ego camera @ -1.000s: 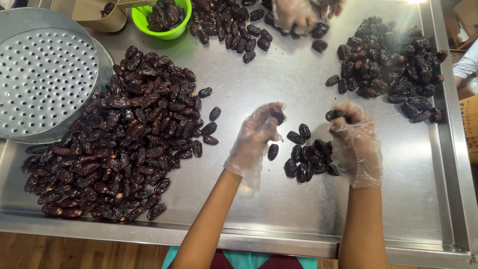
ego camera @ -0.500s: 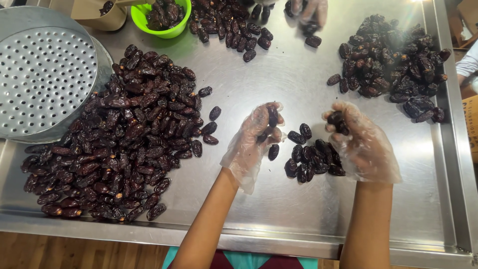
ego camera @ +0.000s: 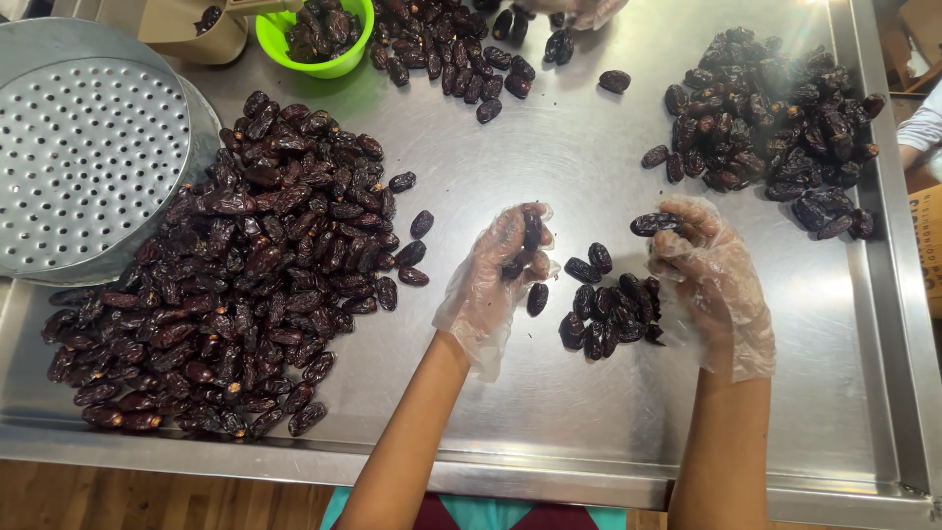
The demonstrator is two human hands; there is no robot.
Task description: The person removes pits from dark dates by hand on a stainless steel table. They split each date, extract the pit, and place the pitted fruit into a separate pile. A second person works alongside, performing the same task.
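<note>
Sorting of dates is in hand on a steel desk (ego camera: 549,412). The left hand (ego camera: 496,280), in a thin clear glove, has its grip closed on a date (ego camera: 531,233) held just above the surface, near the middle of the desk. The right hand (ego camera: 711,280), gloved likewise, pinches another date (ego camera: 650,225) between its fingertips. Between the two hands lies a small pile (ego camera: 610,309); one loose date (ego camera: 537,298) lies just beside the left hand. A large heap (ego camera: 231,280) fills the left side, next to a perforated metal pan (ego camera: 83,157) at the left edge. A third pile (ego camera: 770,128) sits toward the far right corner (a green bowl (ego camera: 312,39) stands at the far edge). Judged step: inspecting single fruit. The next move calls for a firm pinch and placement on the correct pile.
</note>
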